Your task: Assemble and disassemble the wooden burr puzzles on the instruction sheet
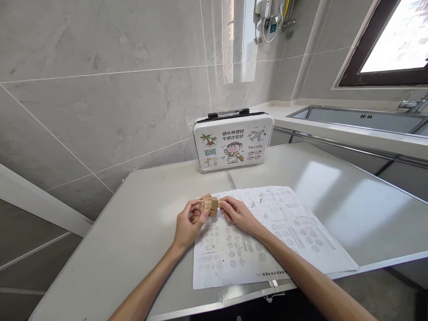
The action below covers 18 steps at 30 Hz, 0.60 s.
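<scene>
Between my two hands is a wooden block puzzle [214, 206] made of interlocking light-brown pieces, held just above a printed sheet. My left hand [189, 225] is closed round its left side, with the thumb on the front. From the right, my right hand [239, 214] pinches the end of a piece that sticks out of the puzzle. The fingertips hide part of the puzzle. Beneath the hands lies the large white instruction sheet [240, 263], covered with small grey diagrams of puzzles and steps.
A white cartoon-printed case [234, 142] with a black handle stands upright at the table's back, against the tiled wall. The pale folding table [150, 200] has a seam down its middle. On the right are a counter with a sink [354, 118], a faucet [414, 104] and a window.
</scene>
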Each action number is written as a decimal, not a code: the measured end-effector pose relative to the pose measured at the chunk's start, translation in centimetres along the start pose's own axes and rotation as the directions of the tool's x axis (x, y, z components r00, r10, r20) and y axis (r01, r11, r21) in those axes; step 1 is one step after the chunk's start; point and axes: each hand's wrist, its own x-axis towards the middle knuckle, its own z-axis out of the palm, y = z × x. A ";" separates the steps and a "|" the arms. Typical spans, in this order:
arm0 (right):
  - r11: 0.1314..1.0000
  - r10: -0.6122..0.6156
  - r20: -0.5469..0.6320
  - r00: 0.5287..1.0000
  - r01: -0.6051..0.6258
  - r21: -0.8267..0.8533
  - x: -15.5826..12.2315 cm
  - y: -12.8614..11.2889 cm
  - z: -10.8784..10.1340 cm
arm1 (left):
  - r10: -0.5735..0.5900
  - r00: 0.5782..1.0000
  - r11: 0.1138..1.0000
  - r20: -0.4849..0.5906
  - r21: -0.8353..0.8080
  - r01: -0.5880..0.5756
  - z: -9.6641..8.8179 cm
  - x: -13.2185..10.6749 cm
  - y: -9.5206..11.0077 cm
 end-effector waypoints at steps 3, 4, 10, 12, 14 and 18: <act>0.995 0.038 -0.090 0.995 -0.030 0.092 0.4 0.3 -0.3 | 0.009 0.999 1.000 -0.034 0.021 -0.008 -0.1 0.2 -0.4; 0.991 0.054 -0.114 0.992 -0.039 0.126 0.5 0.4 -0.4 | 0.009 0.999 0.999 -0.031 0.035 -0.007 0.0 0.2 -0.5; 0.971 0.103 -0.155 0.983 -0.065 0.232 0.8 0.4 -0.7 | 0.183 0.971 0.967 0.156 0.147 -0.206 0.6 -0.3 -0.6; 0.968 0.110 -0.153 0.982 -0.071 0.241 0.8 0.4 -0.7 | 0.292 0.922 0.923 0.255 0.179 -0.342 0.6 -0.3 -0.4; 0.966 0.114 -0.150 0.982 -0.074 0.249 0.7 0.4 -0.7 | 0.356 0.875 0.878 0.327 0.204 -0.434 0.6 -0.3 -0.2; 0.964 0.115 -0.137 0.984 -0.077 0.255 0.7 0.5 -0.7 | 0.378 0.848 0.844 0.370 0.239 -0.481 0.6 -0.2 -0.3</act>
